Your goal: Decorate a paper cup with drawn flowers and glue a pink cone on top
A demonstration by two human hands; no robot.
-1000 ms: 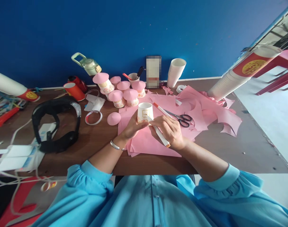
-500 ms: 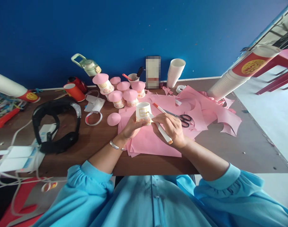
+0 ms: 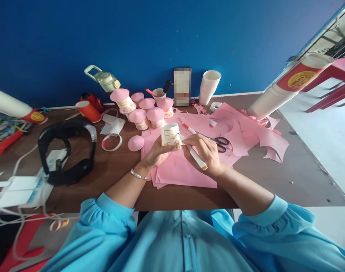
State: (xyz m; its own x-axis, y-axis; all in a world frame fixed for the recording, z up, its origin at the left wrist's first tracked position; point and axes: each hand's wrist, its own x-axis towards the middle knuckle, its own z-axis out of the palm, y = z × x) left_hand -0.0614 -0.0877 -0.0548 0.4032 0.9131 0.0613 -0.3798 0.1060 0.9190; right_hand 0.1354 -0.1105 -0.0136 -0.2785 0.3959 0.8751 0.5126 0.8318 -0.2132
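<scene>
A white paper cup [image 3: 170,131] with yellow lines and reddish flowers drawn on it is gripped by my left hand [image 3: 157,152], upside down above the pink paper. My right hand [image 3: 202,151] is closed around a white marker with an orange end [image 3: 198,158], its tip at the right side of the cup. Pink paper sheets [image 3: 186,172] lie below both hands. Black-handled scissors [image 3: 222,144] and a white marker with a red end [image 3: 188,127] rest on the paper behind my right hand.
Several decorated cups with pink cone tops [image 3: 138,116] stand behind my left hand, near a loose pink cone [image 3: 135,143]. Farther back are a phone [image 3: 182,87] and a cup stack [image 3: 210,87]. A black headband device [image 3: 67,151] lies left; another cup stack [image 3: 288,87] leans right.
The cup has turned slightly in my left hand, so more of the flower at its right shows. Extra yellow lines now divide the drawn rectangle. My right hand stays close to the cup.
</scene>
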